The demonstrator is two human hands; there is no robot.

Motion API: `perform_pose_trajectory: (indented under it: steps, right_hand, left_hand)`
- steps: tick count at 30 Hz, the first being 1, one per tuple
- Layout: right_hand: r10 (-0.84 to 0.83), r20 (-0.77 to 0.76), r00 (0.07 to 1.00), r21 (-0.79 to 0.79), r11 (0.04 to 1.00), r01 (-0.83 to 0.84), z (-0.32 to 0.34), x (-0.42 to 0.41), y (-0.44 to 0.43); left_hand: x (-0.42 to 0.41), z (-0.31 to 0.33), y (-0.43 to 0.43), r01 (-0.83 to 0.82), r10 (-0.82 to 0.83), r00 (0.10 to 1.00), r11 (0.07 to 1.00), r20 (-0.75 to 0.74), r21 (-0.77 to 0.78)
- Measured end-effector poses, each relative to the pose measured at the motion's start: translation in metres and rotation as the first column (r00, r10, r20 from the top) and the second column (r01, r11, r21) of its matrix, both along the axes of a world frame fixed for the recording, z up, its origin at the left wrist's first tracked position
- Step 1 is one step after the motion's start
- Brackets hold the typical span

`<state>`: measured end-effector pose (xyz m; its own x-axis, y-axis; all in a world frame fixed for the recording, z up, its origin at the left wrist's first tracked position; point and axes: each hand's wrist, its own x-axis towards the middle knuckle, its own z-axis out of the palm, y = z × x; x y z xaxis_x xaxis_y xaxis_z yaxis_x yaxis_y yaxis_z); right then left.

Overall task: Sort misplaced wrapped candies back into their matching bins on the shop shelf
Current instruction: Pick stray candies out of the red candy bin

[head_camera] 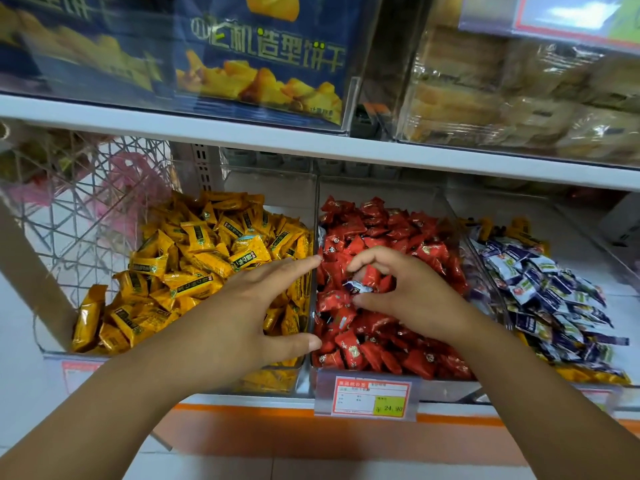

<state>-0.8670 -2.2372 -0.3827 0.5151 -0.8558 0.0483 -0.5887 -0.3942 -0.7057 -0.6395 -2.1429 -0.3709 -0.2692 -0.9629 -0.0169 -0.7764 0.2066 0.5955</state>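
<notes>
White shop shelf (242, 400) bears a clear plastic bin (316, 209) of red wrapped candies (381, 230). Over them, the right hand (412, 296) has its grip curled round a purple-and-white wrapped candy (358, 289). The left hand (256, 306) hovers alongside, fingers spread, holding nothing.

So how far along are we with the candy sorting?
The yellow bin looks all yellow already. In hand: the right hand curls round a purple-and-white candy lying among the reds in the red bin; the left hand hovers open. Left: yellow wrappers sit in the purple bin, back and front.
</notes>
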Motion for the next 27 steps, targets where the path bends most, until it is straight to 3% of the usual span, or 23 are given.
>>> perform_pose_trajectory:
  steps: [12, 17, 22, 27]
  right_hand:
    - [-0.151, 0.184, 0.971, -0.043, 0.986, 0.161, 0.005, -0.013, 0.0]
    - [-0.076, 0.172, 0.982, -0.003, 0.997, 0.078, 0.0, 0.011, -0.004]
    - [-0.02, 0.053, 0.998, -0.129, 0.991, 0.027, -0.011, 0.045, -0.031]
    - [-0.005, -0.119, 0.993, -0.05, 0.999, -0.001, -0.011, 0.057, -0.043]
  left_hand:
    - [-0.002, 0.003, -0.001, -0.005, 0.005, 1.0, 1.0, -0.004, 0.011]
    - [-0.003, 0.004, -0.001, -0.007, 0.007, 1.0, 0.999, 0.0, 0.048]
    - [-0.003, 0.006, -0.004, -0.007, 0.007, 1.0, 0.998, 0.003, 0.059]
    - [-0.001, 0.005, -0.004, -0.001, 0.0, 1.0, 0.999, 0.012, 0.051]
